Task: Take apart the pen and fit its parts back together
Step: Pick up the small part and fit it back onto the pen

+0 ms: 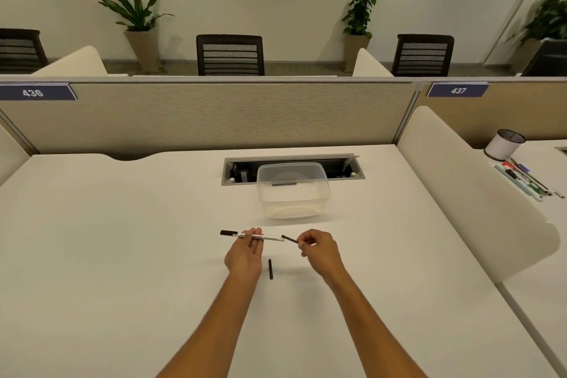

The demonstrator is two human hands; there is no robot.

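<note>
Above desk [122, 224]: left hand [245, 250] grip clamped on "WHITE BOARD" pen barrel [270, 237]; right hand [319, 247] pinching black part [289, 238].

We are showing 2 bare forearms, uncovered from the bottom edge of the view up to the wrists, with no sleeve reaching into sight. Our left hand [245, 252] and right hand [319, 250] are wearing nothing: no rings, watch, bracelet or gloves are showing.

An open-plan office: numbered cubicle partitions [208, 113], white desks [122, 239], mesh chairs [230, 55]
</note>
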